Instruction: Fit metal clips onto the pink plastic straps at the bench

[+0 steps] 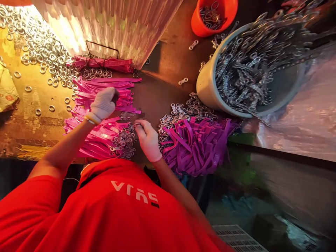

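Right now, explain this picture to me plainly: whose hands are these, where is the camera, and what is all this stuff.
One camera, worn on a person's head, looks down past a red shirt at their own gloved hands. The left hand rests on a stack of pink straps and grips something dark I cannot identify. The right hand pinches a small metal piece, near a heap of metal links. On the table: loose rings, purple straps, a grey tub of links and an orange cup.

Left gloved hand (103,104) fisted, forearm bare, right gloved hand (148,139) fingertips pinched
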The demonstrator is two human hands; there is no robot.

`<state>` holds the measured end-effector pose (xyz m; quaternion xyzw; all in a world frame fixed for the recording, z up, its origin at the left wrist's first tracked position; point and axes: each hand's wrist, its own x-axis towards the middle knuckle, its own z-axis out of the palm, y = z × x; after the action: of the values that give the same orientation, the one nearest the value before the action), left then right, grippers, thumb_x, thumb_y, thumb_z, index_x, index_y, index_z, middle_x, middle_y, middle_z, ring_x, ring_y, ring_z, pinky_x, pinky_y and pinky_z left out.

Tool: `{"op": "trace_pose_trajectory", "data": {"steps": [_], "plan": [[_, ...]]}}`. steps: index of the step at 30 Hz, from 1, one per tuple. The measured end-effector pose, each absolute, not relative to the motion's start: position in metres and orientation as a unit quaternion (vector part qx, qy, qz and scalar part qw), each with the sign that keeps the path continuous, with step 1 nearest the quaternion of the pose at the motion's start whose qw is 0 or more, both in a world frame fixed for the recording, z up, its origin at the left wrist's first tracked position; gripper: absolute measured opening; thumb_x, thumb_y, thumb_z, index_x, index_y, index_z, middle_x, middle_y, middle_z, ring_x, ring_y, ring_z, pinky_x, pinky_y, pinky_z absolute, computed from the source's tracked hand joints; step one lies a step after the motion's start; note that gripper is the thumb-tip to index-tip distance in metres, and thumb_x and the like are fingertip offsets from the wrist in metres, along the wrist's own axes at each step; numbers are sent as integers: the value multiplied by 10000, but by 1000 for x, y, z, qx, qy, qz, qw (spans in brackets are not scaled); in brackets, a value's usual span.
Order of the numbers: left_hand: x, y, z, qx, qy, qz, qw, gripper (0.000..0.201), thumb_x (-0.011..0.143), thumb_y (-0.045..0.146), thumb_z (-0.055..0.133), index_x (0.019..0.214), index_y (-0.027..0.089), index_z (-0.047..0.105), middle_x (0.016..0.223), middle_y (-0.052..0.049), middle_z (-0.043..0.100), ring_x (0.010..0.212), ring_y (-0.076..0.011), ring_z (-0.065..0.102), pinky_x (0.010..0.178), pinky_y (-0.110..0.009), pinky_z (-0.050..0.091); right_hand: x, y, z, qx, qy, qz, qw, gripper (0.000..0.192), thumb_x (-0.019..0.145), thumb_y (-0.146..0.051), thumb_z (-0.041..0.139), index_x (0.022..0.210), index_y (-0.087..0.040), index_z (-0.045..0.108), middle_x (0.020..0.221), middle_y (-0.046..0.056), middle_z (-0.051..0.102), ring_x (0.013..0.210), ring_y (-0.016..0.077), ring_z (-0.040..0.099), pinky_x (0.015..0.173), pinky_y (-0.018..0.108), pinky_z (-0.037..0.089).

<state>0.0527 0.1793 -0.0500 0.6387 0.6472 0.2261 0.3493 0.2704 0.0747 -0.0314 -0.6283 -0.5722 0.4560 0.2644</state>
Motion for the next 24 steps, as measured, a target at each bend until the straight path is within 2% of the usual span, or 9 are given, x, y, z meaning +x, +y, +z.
{"op": "trace_pose_trajectory", "data": {"steps": [3, 5, 10, 13, 16, 20, 24], "plan": [[47, 129, -23, 549, 629, 274, 477, 108, 891, 202, 654, 975, 147, 691, 752, -42, 649, 667, -153, 586, 600, -256, 434, 255, 84, -15, -585, -631, 422, 287, 354, 1036, -392, 440, 1260, -236, 665, 1257, 78, 721, 1166, 230, 648, 1072, 352, 473], [50, 95, -8, 468, 596, 312, 573, 167, 877, 254, 655, 1015, 164, 685, 674, -13, 611, 523, -119, 508, 500, -244, 382, 243, 84, -5, -547, -678, 415, 263, 365, 1052, -363, 416, 1308, -244, 647, 1280, 74, 715, 1198, 232, 641, 1087, 347, 462], [53, 39, 13, 317, 555, 380, 668, 234, 837, 381, 733, 896, 173, 643, 615, 15, 548, 432, -67, 406, 411, -213, 285, 223, 65, 15, -495, -766, 371, 174, 370, 1044, -270, 406, 1322, -237, 648, 1241, 82, 729, 1180, 257, 642, 1073, 371, 459], [47, 19, 20, 262, 543, 397, 692, 347, 834, 486, 763, 828, 172, 616, 646, 2, 563, 437, -53, 385, 409, -207, 259, 222, 50, 25, -490, -797, 327, 135, 380, 1045, -246, 388, 1322, -201, 645, 1231, 114, 722, 1158, 265, 637, 1036, 364, 456], [39, 4, 28, 298, 538, 382, 690, 369, 878, 514, 719, 790, 175, 602, 604, 11, 515, 439, -62, 371, 419, -220, 247, 220, 35, 35, -469, -834, 283, 69, 366, 1042, -232, 399, 1314, -180, 639, 1187, 132, 724, 1067, 262, 638, 939, 345, 451], [32, -9, 35, 407, 560, 324, 645, 280, 906, 409, 667, 755, 181, 609, 534, 19, 472, 443, -91, 369, 437, -242, 244, 215, 18, 47, -457, -869, 185, -28, 383, 1049, -188, 331, 1275, -112, 631, 1023, 176, 707, 904, 271, 600, 810, 372, 387], [36, -19, 29, 495, 529, 300, 621, 206, 845, 296, 671, 687, 170, 636, 626, -15, 582, 581, -129, 477, 534, -238, 351, 215, 7, 50, -423, -891, 141, -80, 387, 1041, -154, 309, 1251, -96, 628, 1004, 187, 686, 848, 264, 576, 747, 376, 337]]}}
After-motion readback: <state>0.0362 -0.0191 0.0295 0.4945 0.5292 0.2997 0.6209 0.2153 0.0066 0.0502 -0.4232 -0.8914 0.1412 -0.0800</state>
